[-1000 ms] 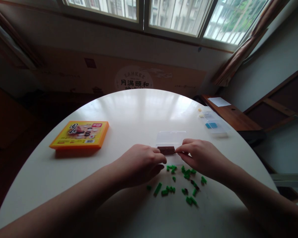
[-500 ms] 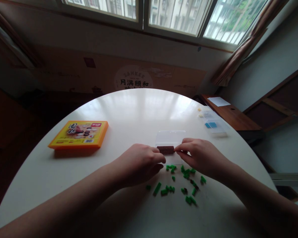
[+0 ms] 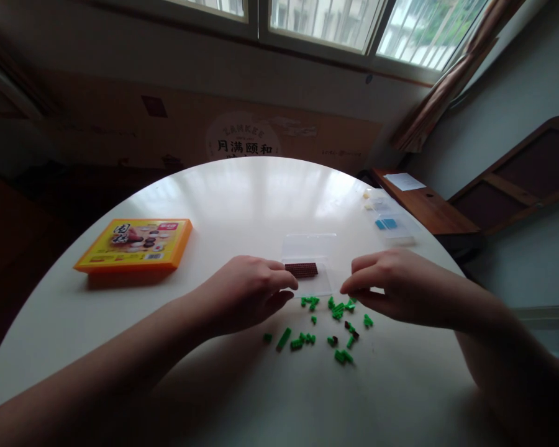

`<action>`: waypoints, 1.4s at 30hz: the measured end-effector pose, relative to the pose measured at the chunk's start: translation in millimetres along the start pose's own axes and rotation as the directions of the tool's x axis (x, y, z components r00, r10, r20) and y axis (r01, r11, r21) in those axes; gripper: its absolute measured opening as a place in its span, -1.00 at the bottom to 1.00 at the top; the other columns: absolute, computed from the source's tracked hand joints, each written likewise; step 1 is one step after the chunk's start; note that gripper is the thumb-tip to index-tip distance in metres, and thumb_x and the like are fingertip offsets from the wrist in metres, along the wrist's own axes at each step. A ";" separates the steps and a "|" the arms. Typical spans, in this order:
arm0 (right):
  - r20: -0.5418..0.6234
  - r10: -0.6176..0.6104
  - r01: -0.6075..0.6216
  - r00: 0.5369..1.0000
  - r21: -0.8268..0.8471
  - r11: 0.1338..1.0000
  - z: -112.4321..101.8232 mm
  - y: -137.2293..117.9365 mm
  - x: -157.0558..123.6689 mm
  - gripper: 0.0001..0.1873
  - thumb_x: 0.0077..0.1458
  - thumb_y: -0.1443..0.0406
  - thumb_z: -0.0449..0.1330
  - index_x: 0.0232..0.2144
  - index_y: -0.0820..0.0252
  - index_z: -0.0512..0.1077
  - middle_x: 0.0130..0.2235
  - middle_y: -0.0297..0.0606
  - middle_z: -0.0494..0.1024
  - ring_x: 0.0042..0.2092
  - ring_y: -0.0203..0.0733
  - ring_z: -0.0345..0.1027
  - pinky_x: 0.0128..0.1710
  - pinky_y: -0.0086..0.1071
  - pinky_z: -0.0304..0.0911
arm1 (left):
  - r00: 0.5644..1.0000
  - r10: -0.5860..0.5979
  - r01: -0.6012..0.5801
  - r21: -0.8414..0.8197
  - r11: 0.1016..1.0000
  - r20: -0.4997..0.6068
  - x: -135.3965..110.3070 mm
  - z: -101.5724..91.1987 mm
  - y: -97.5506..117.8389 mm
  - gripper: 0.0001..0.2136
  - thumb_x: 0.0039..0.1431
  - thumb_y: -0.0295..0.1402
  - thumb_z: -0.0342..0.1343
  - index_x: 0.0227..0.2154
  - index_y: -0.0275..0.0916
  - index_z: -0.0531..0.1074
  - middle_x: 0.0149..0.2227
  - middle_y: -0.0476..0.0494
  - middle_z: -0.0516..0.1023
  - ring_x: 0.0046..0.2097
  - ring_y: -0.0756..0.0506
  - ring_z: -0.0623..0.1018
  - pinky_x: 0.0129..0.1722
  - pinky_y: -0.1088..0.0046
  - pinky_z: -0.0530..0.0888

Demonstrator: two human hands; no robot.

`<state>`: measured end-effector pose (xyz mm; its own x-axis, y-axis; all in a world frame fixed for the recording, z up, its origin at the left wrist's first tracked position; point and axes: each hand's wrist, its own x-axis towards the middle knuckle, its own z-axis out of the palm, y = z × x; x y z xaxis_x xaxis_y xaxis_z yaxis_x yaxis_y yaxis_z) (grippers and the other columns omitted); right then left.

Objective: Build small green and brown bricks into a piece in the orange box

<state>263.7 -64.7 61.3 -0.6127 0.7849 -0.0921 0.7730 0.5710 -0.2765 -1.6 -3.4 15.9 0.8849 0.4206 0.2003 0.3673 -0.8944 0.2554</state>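
A dark brown studded brick block [image 3: 302, 270] lies in an opened clear plastic case [image 3: 310, 246]. My left hand [image 3: 265, 285] is at the block's left end, its fingertips at or against it and its thumb apart below. To the right of the case, my right hand [image 3: 377, 282] hovers with thumb and fingers closed towards each other at the tips. Anything between those tips is too small to make out. Small green bricks [image 3: 339, 310] lie scattered just in front of the case, with a few dark brown bricks [image 3: 355, 334] among them.
A yellow and orange board-game box [image 3: 135, 245] lies on the left of the round white table [image 3: 242, 205]. Another clear case [image 3: 398, 236] with blue pieces [image 3: 386, 223] stands at the right edge. Beyond it is a wooden desk [image 3: 433, 205] with paper [image 3: 404, 181].
My right hand has drawn away from the right end of the brown block, moving right. My left hand stays by the block. The whole view has shifted slightly.
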 end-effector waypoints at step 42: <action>0.115 -0.146 0.140 0.983 0.057 0.988 6.8 -5.9 0.2 -0.69 0.06 0.44 0.13 -0.27 -0.04 0.58 -0.32 -0.40 0.52 -0.34 -0.37 0.34 -0.32 -0.46 0.11 | 0.999 -0.008 0.005 -0.057 0.998 -0.048 -0.8 -1.9 -2.4 -0.84 0.20 -0.41 0.03 -0.33 -0.17 0.53 -0.40 -0.02 0.55 -0.46 0.06 0.47 -0.47 0.59 0.31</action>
<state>257.8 -69.6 56.4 -0.7338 0.6603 -0.1597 0.6688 0.6609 -0.3404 -3.7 -1.3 16.9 0.8674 0.4341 0.2433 0.3544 -0.8821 0.3103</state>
